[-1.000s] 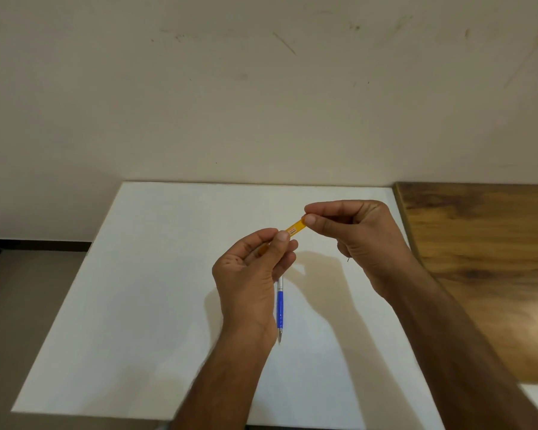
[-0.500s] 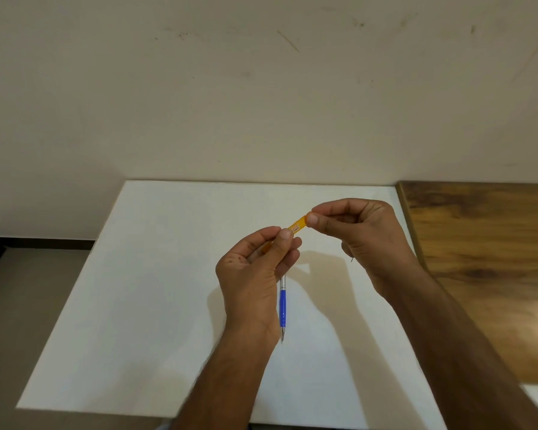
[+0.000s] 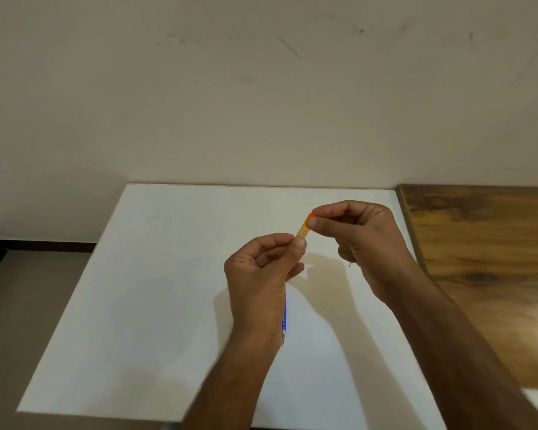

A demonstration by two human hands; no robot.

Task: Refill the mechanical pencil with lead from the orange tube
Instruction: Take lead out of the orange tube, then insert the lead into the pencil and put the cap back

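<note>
Patience is what we are needing here: our left hand (image 3: 263, 274) is gripping the orange tube (image 3: 302, 231) above the counter (image 3: 156, 290) while our right hand (image 3: 359, 234) is pinching its cap (image 3: 310, 216), the mechanical pencil (image 3: 284, 318) lying below.

Tube (image 3: 303, 230): orange-yellow body, deeper orange cap end, small pale label with reddish print too small to read. Pencil (image 3: 284, 315): bright blue barrel, silvery metal tip. Table (image 3: 156, 274): plain white, no pattern, grey shadows cast across it. Surface to the right (image 3: 485, 259): brown wood grain, dark streaks and knots, lighter tan sheen near its lower corner. Wall (image 3: 261, 103): cream-beige, flecked with faint dark scuffs and scratch lines. Floor at left (image 3: 28, 290): dull grey-brown with black skirting strip.
</note>
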